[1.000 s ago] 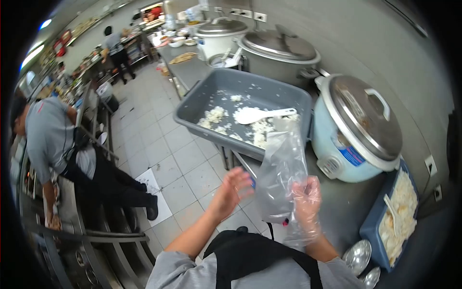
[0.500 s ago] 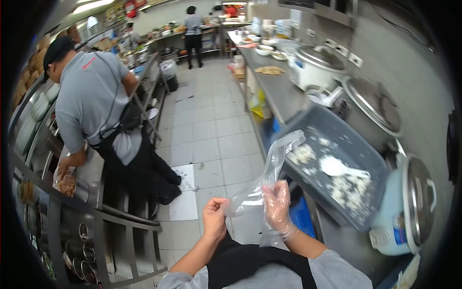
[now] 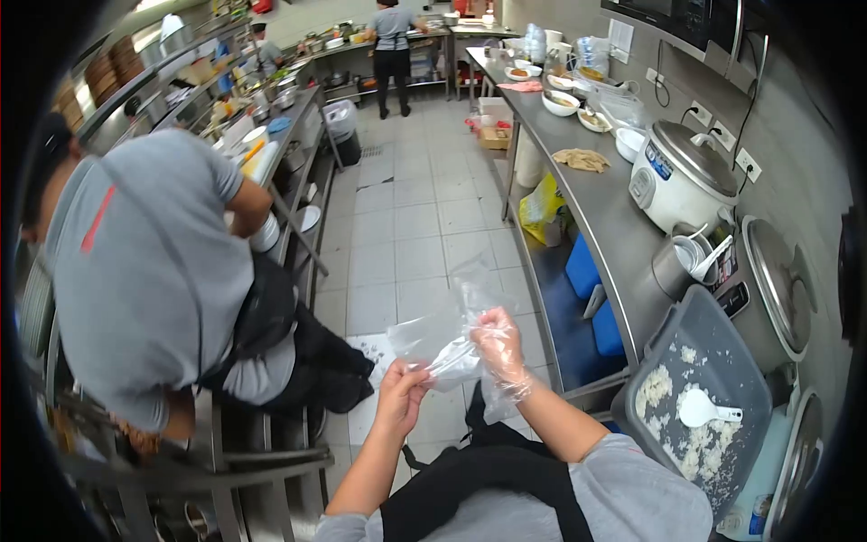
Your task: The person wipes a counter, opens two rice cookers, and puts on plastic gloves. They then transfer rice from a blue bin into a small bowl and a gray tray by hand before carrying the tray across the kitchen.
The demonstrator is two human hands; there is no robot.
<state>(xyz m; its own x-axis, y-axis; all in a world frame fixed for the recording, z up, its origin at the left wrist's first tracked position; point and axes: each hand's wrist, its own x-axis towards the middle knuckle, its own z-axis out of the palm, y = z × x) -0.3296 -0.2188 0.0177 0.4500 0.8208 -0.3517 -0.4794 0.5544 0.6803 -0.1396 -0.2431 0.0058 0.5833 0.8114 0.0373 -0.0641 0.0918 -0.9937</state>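
My left hand (image 3: pixel 403 396), bare, is closed in a pinch on the lower left edge of a thin, clear disposable plastic glove (image 3: pixel 424 327). On my right hand (image 3: pixel 498 348) is a similar loose transparent glove, gathered at the wrist. Its fingers are closed on the other side of the crumpled plastic. The held glove stretches between both hands above the floor, and its exact outline is hard to see. To the right, a grey tub (image 3: pixel 664 336) contains clumps of white rice (image 3: pixel 700 449) and a white rice paddle (image 3: pixel 709 408).
A steel counter (image 3: pixel 591 237) runs along the right, with a rice cooker (image 3: pixel 679 185), a tan cloth (image 3: pixel 581 160) and bowls. Close on the left, a co-worker (image 3: pixel 153 262) in grey bends over a work station. Another person (image 3: pixel 393 54) stands at the back.
The view has turned left, so the tub appears farther right. The held plastic has gone from a long strip to a wider, crumpled shape. The nearby co-worker looks closer and bends lower.
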